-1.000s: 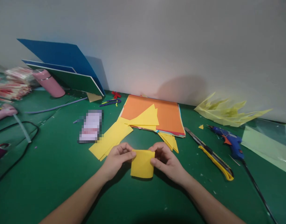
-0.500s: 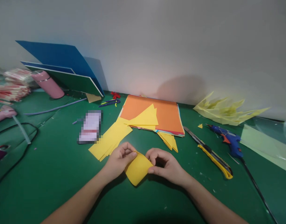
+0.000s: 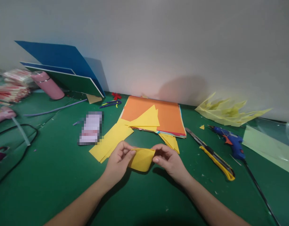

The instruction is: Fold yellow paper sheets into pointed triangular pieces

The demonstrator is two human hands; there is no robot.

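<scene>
A small folded yellow paper [image 3: 142, 159] is held just above the green mat [image 3: 64, 175] between both hands. My left hand [image 3: 117, 163] pinches its left edge with thumb and fingers closed. On its right corner, my right hand [image 3: 169, 160] pinches in the same way. The paper curves downward between the two grips. Loose yellow paper strips [image 3: 111, 139] lie just beyond my left hand, and yellow triangles [image 3: 171, 142] just beyond my right hand.
A stack of coloured sheets topped with orange [image 3: 163, 114] lies behind the hands. To the right are a yellow utility knife [image 3: 215, 157], a blue glue gun [image 3: 231, 142] with its cord, and pale yellow cut paper [image 3: 229, 113]. Blue and green boards [image 3: 64, 69], a pink bottle [image 3: 48, 84] and a black cable [image 3: 19, 150] are on the left.
The yellow paper was turned from a flat square to a diamond, then lifted and bent into a shallower, wider shape. Both hands shifted slightly away from me with it.
</scene>
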